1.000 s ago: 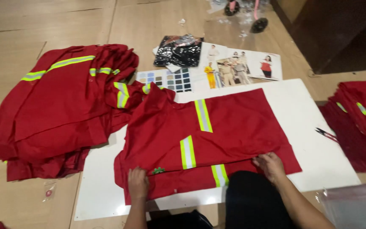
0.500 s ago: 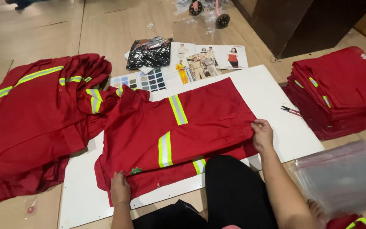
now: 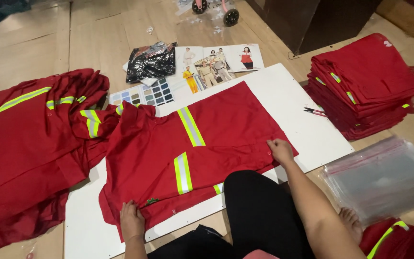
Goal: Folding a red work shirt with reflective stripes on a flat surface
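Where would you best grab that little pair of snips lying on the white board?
Probably by the handle end of the snips, coming down from above. They lie flat on the white board, apart from the spread red garment and just short of the folded red stack, so only their top is free. Their blades look too small to tell which way they point.

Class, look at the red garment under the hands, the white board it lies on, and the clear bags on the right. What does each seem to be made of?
Red garment: woven cloth, matte, going by its soft creases; its stripes look like shiny reflective tape.
White board: rigid, smooth sheet, perhaps laminated wood or plastic; flat, straight edges.
Clear bags: thin glossy plastic film, see-through with glare.
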